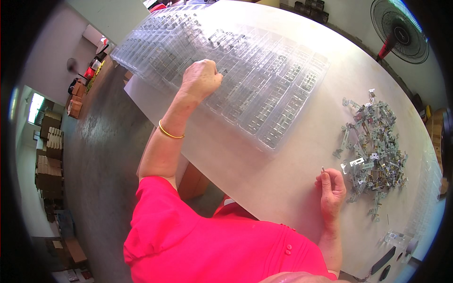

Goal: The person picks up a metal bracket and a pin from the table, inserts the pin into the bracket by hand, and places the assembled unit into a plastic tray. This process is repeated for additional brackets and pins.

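Observation:
My left hand (pixel 202 79), with a gold bangle on the wrist, reaches over the near edge of a clear plastic tray (pixel 264 140). Its fingers are curled closed, and whatever they may hold is hidden. The tray's long compartments hold rows of small silvery metal parts (pixel 278 106). Low over the table at the right, my right hand (pixel 333 191) pinches a small metal piece (pixel 323 169) between thumb and fingers; its exact kind is too small to tell. Just beyond that hand lies a loose heap of metal brackets (pixel 375 151) with brassy bits among them.
More clear trays (pixel 155 52) are stacked at the far left of the pale table (pixel 226 174). A clear container (pixel 398 239) and a black object (pixel 383 260) lie at the near right. A fan (pixel 400 35) stands beyond the table. Cardboard boxes (pixel 48 165) are piled along the left wall.

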`<control>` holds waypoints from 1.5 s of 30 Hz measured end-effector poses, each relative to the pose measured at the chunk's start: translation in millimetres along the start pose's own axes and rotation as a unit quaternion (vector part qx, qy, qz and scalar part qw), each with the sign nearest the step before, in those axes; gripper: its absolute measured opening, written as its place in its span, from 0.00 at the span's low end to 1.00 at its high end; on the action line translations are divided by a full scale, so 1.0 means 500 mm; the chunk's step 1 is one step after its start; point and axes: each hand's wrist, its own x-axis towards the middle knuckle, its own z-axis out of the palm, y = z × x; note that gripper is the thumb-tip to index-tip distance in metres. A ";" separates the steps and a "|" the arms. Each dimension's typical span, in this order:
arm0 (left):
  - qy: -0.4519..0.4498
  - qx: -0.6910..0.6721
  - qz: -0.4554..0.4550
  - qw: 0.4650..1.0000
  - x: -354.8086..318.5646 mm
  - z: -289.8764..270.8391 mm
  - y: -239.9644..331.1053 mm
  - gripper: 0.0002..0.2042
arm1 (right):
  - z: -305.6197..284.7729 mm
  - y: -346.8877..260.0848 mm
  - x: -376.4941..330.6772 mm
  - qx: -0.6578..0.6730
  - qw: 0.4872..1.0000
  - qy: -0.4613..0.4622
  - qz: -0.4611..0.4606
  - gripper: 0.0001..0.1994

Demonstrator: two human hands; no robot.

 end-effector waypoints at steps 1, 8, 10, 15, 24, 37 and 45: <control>-0.004 0.006 0.000 1.000 0.001 0.000 0.002 0.12 | 0.000 0.000 0.000 0.000 1.000 0.001 -0.001 0.04; 0.001 0.030 0.004 1.000 0.000 0.001 0.004 0.13 | 0.000 -0.002 0.000 0.014 1.000 0.002 0.012 0.04; -0.010 0.052 0.002 0.999 0.004 0.002 0.002 0.13 | 0.000 0.001 0.002 0.017 1.000 0.000 0.009 0.04; 0.002 0.054 0.020 0.998 0.003 -0.002 0.001 0.13 | 0.003 0.000 0.003 0.029 1.000 -0.002 0.006 0.04; 0.231 -0.334 0.254 0.878 -0.150 -0.090 0.173 0.05 | -0.001 0.003 0.002 0.018 1.000 -0.009 0.007 0.04; 0.099 -0.754 0.531 0.374 -0.423 -0.213 0.341 0.06 | 0.002 0.008 0.006 0.038 0.999 -0.007 -0.002 0.05; 0.162 -0.818 0.428 0.349 -0.469 -0.172 0.411 0.11 | 0.000 -0.001 0.002 0.022 1.000 -0.007 0.001 0.04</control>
